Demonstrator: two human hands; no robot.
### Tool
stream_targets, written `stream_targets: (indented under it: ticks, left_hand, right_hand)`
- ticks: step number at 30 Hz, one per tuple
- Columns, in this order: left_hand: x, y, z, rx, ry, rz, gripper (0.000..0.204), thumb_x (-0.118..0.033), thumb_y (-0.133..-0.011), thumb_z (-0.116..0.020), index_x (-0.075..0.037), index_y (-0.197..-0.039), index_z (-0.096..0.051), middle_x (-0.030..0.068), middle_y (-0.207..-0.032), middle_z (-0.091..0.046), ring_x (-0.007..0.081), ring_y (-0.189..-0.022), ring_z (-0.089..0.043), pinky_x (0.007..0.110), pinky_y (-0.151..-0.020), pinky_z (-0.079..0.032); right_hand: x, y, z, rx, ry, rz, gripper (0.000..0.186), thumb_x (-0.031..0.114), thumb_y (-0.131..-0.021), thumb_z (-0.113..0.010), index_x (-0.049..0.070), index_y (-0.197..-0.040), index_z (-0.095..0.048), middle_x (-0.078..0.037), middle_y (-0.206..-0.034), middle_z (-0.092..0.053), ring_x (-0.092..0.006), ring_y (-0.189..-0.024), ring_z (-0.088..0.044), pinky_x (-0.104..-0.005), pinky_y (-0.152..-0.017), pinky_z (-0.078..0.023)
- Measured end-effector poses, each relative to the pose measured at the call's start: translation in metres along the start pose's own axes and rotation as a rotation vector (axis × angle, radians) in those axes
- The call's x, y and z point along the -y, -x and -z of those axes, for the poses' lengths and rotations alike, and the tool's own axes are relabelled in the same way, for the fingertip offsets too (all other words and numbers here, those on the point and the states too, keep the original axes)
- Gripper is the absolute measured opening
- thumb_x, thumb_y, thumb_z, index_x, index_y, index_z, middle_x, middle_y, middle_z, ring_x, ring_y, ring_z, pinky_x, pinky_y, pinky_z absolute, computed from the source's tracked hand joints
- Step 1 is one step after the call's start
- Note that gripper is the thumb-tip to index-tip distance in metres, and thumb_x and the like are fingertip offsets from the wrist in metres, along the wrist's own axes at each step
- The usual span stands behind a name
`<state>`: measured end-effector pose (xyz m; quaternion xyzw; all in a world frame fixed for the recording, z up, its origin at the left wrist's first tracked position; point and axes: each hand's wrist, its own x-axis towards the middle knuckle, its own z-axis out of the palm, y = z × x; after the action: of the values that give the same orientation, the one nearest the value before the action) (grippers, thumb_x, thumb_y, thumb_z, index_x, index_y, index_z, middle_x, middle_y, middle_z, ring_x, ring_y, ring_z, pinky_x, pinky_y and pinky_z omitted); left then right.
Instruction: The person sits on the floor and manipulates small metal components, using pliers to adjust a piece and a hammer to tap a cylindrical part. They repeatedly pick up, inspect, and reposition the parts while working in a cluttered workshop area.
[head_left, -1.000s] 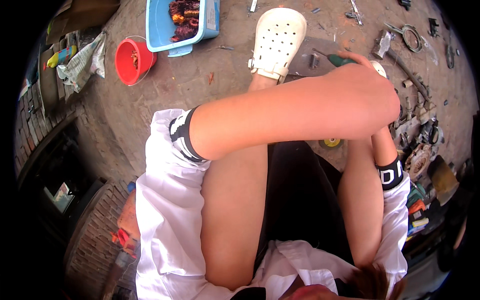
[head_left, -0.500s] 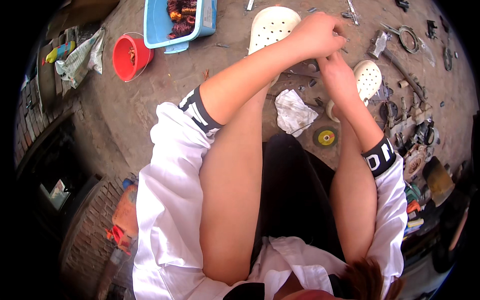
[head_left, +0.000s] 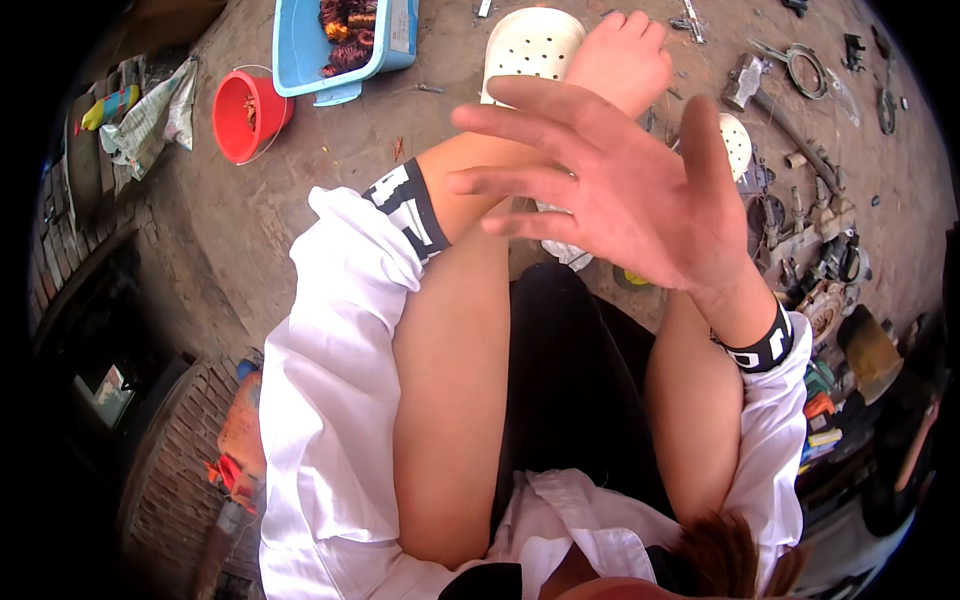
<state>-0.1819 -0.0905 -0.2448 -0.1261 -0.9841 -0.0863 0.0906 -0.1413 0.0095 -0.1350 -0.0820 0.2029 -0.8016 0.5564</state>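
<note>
My right hand (head_left: 640, 195) is raised palm up toward the view, its fingers stretched and spread with nothing in them. The palm and fingertips look smudged. Beyond it, my left hand (head_left: 625, 65) reaches forward beside my white clog (head_left: 532, 45). Its back shows and its fingers bend down, so whatever they hold, if anything, is hidden. The right hand covers part of the left forearm and the ground between my feet. A white crumpled cloth (head_left: 568, 254) and a yellow-and-dark disc (head_left: 633, 277) peek out below the right palm.
At the far left stand a light blue tub (head_left: 345, 83) holding copper wire coils (head_left: 350, 45) and a red bucket (head_left: 240, 120). A hammer (head_left: 745, 82), a metal ring (head_left: 806, 72) and several greasy machine parts (head_left: 800, 240) lie to the right. My other clog (head_left: 737, 147) is beside them.
My right hand has come away from the left, lifted toward me and turned over with fingers spread. My left hand has shifted slightly forward. The view has moved a little.
</note>
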Motion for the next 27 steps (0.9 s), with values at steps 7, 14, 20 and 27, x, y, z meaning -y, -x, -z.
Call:
stream_targets:
  ticks: [7, 14, 20, 27]
  left_hand:
    - [-0.01, 0.01, 0.001, 0.003, -0.253, -0.18, 0.015, -0.02, -0.075, -0.065, -0.014, -0.086, -0.072, 0.0041, -0.097, -0.064, 0.023, -0.107, -0.053, 0.036, -0.094, -0.038]
    - [-0.019, 0.015, 0.005, 0.249, 0.111, -0.128, 0.018, -0.013, -0.074, -0.064, -0.012, -0.091, -0.072, 0.0059, -0.107, -0.061, 0.0244, -0.112, -0.053, 0.033, -0.097, -0.041]
    - [-0.011, 0.01, 0.022, 0.437, 0.751, 0.156, 0.024, -0.02, -0.083, -0.064, -0.001, -0.098, -0.068, 0.0136, -0.108, -0.065, 0.0272, -0.102, -0.06, 0.039, -0.088, -0.048]
    - [0.022, 0.047, 0.028, 0.37, 0.931, 0.302, 0.019, -0.008, -0.088, -0.06, 0.001, -0.104, -0.066, 0.0132, -0.093, -0.068, 0.023, -0.088, -0.066, 0.034, -0.078, -0.052]
  right_hand:
    - [0.029, 0.001, 0.024, -0.415, 0.583, 0.673, 0.088, 0.071, -0.093, -0.024, 0.001, -0.145, -0.031, -0.013, -0.151, -0.033, -0.0305, -0.14, -0.03, -0.0487, -0.114, -0.023]
    - [0.02, 0.003, 0.043, -0.699, 0.655, 0.48, 0.076, 0.062, -0.099, -0.022, 0.002, -0.144, -0.034, -0.014, -0.148, -0.035, -0.0319, -0.137, -0.035, -0.0481, -0.111, -0.028]
    - [0.013, 0.018, 0.041, -0.372, 0.473, 0.243, 0.071, 0.058, -0.094, -0.046, 0.003, -0.138, -0.041, -0.02, -0.144, -0.039, -0.0394, -0.134, -0.036, -0.0483, -0.106, -0.037]
    - [0.037, 0.035, 0.023, -0.597, 2.091, 0.342, 0.051, 0.024, -0.076, -0.076, 0.001, -0.116, -0.055, -0.022, -0.125, -0.049, -0.0384, -0.123, -0.044, -0.05, -0.106, -0.036]
